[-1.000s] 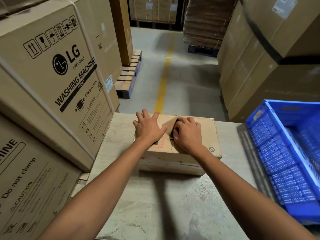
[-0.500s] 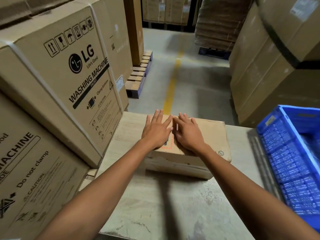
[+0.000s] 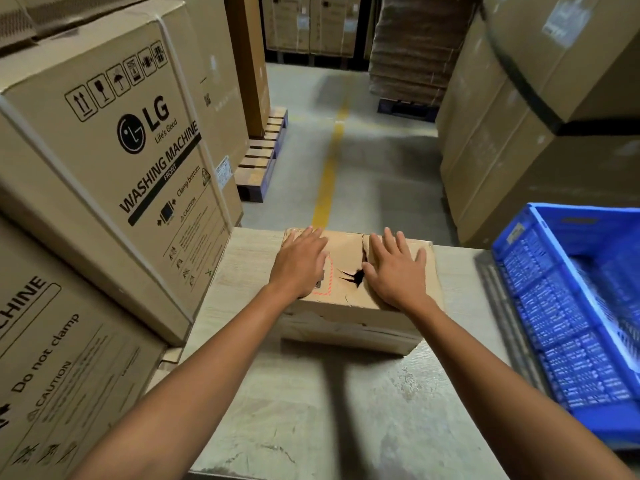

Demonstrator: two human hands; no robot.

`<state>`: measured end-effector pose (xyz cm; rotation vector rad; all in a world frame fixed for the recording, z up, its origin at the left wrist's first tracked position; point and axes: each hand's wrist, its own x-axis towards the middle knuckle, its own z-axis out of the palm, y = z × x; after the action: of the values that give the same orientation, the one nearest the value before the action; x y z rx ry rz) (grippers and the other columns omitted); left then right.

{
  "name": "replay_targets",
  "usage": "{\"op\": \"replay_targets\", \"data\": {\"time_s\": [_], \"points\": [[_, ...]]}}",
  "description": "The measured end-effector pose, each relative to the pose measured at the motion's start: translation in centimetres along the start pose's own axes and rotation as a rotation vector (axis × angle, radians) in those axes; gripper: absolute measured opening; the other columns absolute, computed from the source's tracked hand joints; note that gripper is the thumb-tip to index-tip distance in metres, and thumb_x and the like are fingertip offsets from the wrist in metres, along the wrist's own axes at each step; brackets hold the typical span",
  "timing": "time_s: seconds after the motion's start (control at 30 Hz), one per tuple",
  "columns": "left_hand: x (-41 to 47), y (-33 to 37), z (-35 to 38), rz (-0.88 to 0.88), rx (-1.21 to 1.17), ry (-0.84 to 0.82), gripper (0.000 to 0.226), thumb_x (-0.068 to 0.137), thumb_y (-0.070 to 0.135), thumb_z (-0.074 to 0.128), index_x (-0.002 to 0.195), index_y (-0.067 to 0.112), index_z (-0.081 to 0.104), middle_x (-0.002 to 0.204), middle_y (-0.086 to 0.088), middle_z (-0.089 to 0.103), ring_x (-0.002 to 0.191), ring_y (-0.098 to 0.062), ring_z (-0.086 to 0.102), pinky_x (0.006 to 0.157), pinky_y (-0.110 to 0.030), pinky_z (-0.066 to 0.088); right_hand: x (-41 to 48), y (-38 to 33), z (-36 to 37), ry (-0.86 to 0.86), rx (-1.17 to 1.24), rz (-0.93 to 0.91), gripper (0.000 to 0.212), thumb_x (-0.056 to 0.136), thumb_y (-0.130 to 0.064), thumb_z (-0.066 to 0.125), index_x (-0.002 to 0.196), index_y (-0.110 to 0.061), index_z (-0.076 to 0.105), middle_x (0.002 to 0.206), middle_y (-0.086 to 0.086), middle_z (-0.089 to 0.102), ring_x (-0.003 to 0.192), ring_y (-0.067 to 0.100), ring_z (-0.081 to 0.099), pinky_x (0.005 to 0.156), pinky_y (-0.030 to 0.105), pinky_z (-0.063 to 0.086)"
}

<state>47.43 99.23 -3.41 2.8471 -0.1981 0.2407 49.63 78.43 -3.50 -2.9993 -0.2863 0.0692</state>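
The small box (image 3: 349, 323) at the far edge of the surface (image 3: 311, 410) is seen in plain tan, marked with a red dashed outline (image 3: 327, 278) and a black tear (image 3: 355, 276). The surface is coloured pale grey-beige, faintly grained and scuffed. A bright blue latticed crate (image 3: 561, 323) is seen at the right edge. The tan carton (image 3: 114, 174) by the left edge is printed in black. The grey floor (image 3: 381, 174) is crossed by a yellow line (image 3: 329, 174).

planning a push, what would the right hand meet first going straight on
The way looks free: the right hand lies flat on the box, pointing away; past its far edge only the floor shows, though depth is unclear.
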Motion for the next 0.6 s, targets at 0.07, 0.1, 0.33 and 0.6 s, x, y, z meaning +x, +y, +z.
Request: {"op": "replay_targets", "data": {"time_s": [0.07,0.1,0.33,0.6], "points": [[-0.3,-0.1,0.2,-0.075,0.003,0.111,0.031,0.103,0.031,0.047,0.125,0.015,0.061,0.14,-0.006,0.058,0.134,-0.025,0.047,0.113,-0.046,0.036,-1.4,-0.4,0.3,0.012,0.014,0.142,0.066,0.099,-0.059,0.033,0.158,-0.034,0.015,0.17,0.007,0.002,0.155,0.038,-0.003,0.113,0.073,0.001],[-0.3,-0.1,0.2,-0.124,0.003,0.124,0.032,0.102,0.034,0.049,0.123,0.014,0.061,0.137,-0.006,0.058,0.131,-0.026,0.048,0.107,-0.048,0.041,-1.8,-0.7,0.2,0.005,0.024,0.223,0.069,0.098,-0.063,0.031,0.158,-0.035,0.014,0.169,0.01,-0.001,0.153,0.042,-0.005,0.11,0.076,-0.001],[0.4,0.3,-0.2,-0.329,-0.045,-0.039,0.052,0.101,0.053,0.043,0.144,0.023,0.041,0.157,-0.008,0.03,0.132,-0.036,0.042,0.093,-0.049,0.047,-2.1,0.6,-1.4,-0.091,0.11,0.304,0.074,0.097,-0.068,0.034,0.158,-0.028,0.019,0.168,0.018,-0.003,0.151,0.048,-0.003,0.11,0.071,0.021],[0.7,-0.9,-0.3,-0.339,-0.125,-0.138,0.062,0.099,0.06,0.041,0.152,0.029,0.03,0.164,-0.005,0.016,0.134,-0.04,0.042,0.1,-0.052,0.043,-4.8,4.6,-1.4,0.043,0.437,0.361,0.094,0.079,-0.074,0.063,0.152,-0.027,0.027,0.149,0.011,0.044,0.132,0.039,0.047,0.095,0.051,0.05]]}}
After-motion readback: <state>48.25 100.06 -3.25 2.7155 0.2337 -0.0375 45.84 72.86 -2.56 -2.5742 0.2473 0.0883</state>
